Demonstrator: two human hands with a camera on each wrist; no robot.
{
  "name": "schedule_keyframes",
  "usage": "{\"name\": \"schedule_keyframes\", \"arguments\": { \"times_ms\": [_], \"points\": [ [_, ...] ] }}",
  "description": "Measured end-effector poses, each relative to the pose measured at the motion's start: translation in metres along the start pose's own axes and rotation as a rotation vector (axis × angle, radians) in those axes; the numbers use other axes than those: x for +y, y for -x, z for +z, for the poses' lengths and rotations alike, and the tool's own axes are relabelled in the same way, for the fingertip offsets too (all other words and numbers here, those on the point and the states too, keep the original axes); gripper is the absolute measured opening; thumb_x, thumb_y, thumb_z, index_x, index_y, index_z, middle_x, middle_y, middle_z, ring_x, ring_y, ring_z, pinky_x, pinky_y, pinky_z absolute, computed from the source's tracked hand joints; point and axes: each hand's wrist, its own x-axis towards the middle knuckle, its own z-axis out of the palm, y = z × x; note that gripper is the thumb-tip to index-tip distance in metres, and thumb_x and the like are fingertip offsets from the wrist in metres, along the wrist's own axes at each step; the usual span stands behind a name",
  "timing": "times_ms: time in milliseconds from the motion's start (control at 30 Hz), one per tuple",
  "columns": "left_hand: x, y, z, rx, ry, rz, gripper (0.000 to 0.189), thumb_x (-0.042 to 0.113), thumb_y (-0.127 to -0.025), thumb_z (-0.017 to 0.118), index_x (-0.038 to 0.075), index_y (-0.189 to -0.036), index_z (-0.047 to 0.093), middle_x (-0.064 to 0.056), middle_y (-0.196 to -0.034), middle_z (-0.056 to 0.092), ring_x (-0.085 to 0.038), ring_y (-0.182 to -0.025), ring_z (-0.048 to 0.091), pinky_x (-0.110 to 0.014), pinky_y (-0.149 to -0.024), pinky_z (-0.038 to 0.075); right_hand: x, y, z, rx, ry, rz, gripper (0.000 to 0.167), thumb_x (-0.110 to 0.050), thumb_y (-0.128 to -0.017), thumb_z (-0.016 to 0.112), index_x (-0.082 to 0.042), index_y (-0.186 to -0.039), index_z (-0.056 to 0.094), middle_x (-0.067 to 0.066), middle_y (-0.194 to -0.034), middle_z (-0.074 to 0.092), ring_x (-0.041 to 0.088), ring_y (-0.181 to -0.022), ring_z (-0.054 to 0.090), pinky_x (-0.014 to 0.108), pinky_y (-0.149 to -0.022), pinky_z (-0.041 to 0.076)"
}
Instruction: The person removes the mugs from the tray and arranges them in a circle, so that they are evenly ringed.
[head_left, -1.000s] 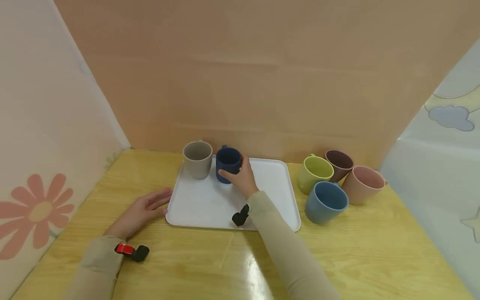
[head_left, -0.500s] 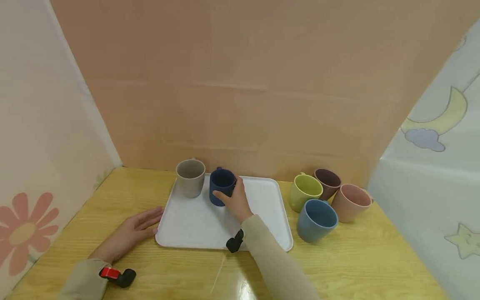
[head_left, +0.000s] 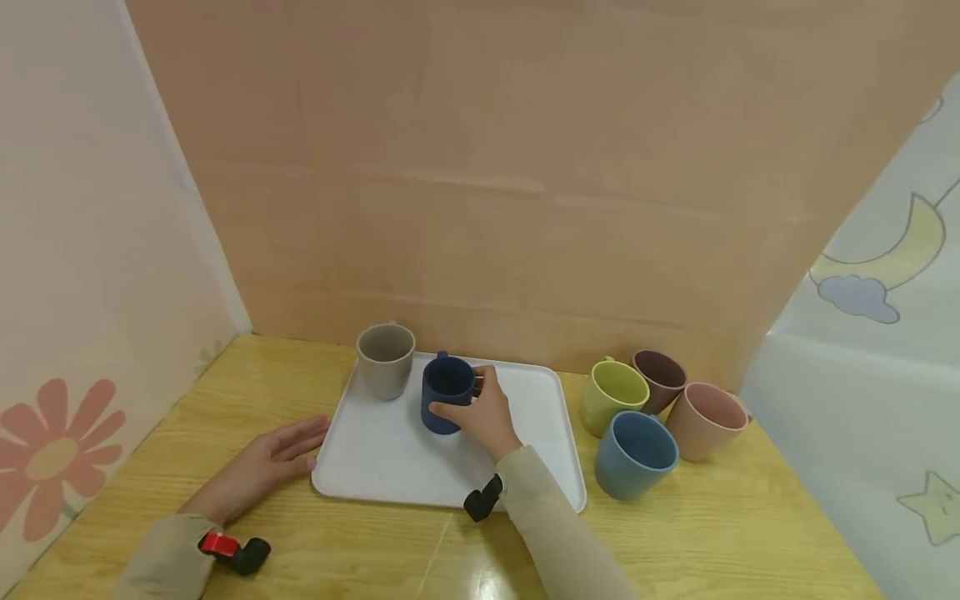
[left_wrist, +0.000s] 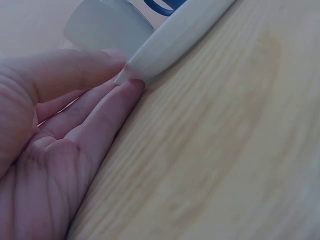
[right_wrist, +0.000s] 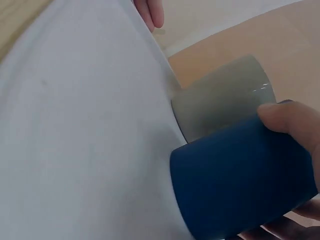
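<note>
My right hand [head_left: 483, 417] grips a navy mug [head_left: 444, 419] from its right side, thumb across the near face and fingers behind. The mug stands upright on a white tray [head_left: 390, 462], its handle pointing to the back. Just left of it, a grey mug [head_left: 387, 379] stands at the tray's back left corner. In the right wrist view the navy mug [right_wrist: 240, 175] has its base against the tray, with the grey mug [right_wrist: 225, 100] behind. My left hand [head_left: 262, 462] lies on the table, thumb and fingertips touching the tray's left edge [left_wrist: 160, 47].
Right of the tray, several mugs cluster on the wooden table [head_left: 360, 550]: lime green [head_left: 600, 408], maroon [head_left: 660, 379], pink [head_left: 697, 425] and light blue [head_left: 630, 467]. A tan backdrop [head_left: 487, 208] rises behind, with patterned panels at both sides.
The navy mug in my right hand has shifted a little toward the tray's front, away from level with the grey mug. The head view has tilted upward. My left hand stays at the tray's edge.
</note>
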Motion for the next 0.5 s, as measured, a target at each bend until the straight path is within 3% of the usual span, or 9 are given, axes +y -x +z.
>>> {"name": "schedule_keyframes", "arguments": {
  "times_ms": [200, 500],
  "points": [
    [0.001, -0.001, -0.003, 0.026, -0.052, 0.028, 0.065, 0.016, -0.103, 0.062, 0.000, -0.157, 0.031, -0.024, -0.159, 0.034, 0.007, -0.127, 0.050, -0.013, -0.096, 0.045, -0.001, 0.009, -0.008, 0.023, 0.008, -0.006, 0.077, -0.038, -0.067, 0.096, -0.016, -0.127, 0.052, 0.005, -0.121, 0.063, 0.027, -0.117, 0.058, 0.049, -0.097, 0.051],
    [-0.002, 0.000, -0.001, 0.007, -0.032, 0.002, 0.067, 0.015, -0.103, 0.062, -0.002, -0.158, 0.028, -0.025, -0.158, 0.034, 0.007, -0.127, 0.050, -0.013, -0.096, 0.045, 0.005, 0.031, -0.026, -0.001, 0.036, -0.022, 0.073, -0.042, -0.068, 0.094, -0.016, -0.125, 0.057, 0.003, -0.115, 0.064, 0.025, -0.105, 0.059, 0.043, -0.086, 0.053]
  ]
}}
